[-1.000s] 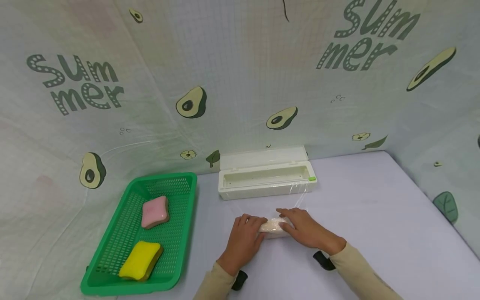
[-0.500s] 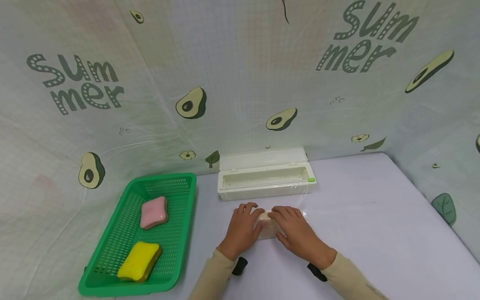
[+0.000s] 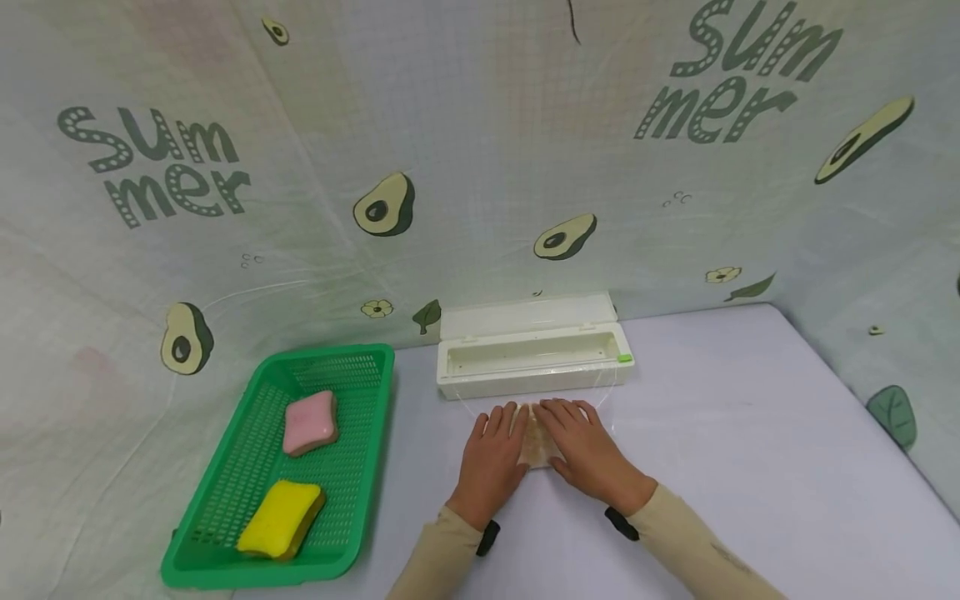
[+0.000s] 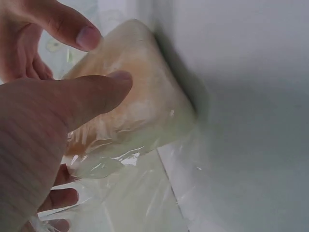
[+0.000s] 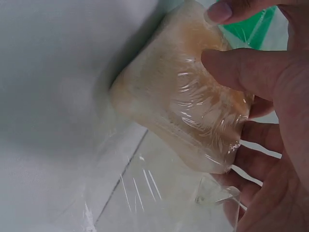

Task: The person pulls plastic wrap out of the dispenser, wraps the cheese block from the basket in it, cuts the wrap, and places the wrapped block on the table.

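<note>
A pale, peach-tinted sponge is wrapped in shiny cling film. My left hand holds its left part, thumb against the near face and fingers reaching over the far side. From the other side my right hand grips it the same way, its thumb close to the left one. Clear film runs from the sponge toward the long white dispenser box, whose lid stands raised behind it. In the right wrist view, some fingertips show beyond the sponge's edge, beside crinkled film.
To the left stands a green perforated basket with a pink sponge and a yellow sponge in it. A patterned cloth hangs behind the pale tabletop.
Both hands have moved forward, nearer the box, and closer together. The wrapped sponge has moved with them and tipped over, showing a broader face. My fingers have straightened somewhat.
</note>
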Tool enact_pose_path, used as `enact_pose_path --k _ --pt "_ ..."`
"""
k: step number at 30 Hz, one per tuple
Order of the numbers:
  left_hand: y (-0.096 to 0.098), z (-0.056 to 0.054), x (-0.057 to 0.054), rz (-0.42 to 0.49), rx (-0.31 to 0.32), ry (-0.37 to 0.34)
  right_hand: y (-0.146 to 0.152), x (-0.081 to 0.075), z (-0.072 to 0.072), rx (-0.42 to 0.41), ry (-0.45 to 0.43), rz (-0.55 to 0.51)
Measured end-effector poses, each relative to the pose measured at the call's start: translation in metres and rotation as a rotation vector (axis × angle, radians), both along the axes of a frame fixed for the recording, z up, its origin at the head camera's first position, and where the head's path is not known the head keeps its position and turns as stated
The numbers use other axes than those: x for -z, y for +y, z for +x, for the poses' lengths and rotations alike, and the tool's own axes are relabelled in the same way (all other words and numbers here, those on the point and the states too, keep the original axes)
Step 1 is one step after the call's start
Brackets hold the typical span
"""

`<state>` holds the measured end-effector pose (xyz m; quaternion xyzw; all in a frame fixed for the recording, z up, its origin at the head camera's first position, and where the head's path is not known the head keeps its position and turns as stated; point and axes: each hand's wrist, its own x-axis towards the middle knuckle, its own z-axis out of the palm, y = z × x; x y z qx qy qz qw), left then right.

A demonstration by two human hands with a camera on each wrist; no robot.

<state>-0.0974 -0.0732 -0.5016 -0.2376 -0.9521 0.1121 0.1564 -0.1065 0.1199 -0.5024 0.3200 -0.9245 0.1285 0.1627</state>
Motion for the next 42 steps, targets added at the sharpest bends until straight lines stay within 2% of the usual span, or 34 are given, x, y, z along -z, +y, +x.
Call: enact_pose_path --k 5,11,17,22,28,35,42 --pt "0.001 -0.005 0.007 -0.032 -0.013 -0.010 0.000 0.003 -0.005 0.011 -0.030 0.029" --pt "0.001 -0.013 0.009 -0.014 -0.006 -0.049 -0.001 0.004 -0.009 0.021 -0.065 0.043" --pt "-0.001 -0.021 0.011 0.040 0.009 -0.066 -0.006 0.007 -0.013 0.025 -0.010 0.017" --pt "-0.001 -0.027 0.013 0.096 0.021 -0.097 -0.009 0.009 -0.017 0.040 0.023 0.052" --pt "-0.003 -0.035 0.018 0.160 0.016 -0.164 -0.010 0.007 -0.021 0.048 -0.021 0.080" --pt "-0.004 -0.039 0.022 0.194 0.027 -0.159 -0.011 0.003 -0.025 0.061 -0.104 0.107" --pt "-0.004 -0.039 0.023 0.211 0.016 -0.179 -0.010 0.004 -0.026 0.052 -0.117 0.107"
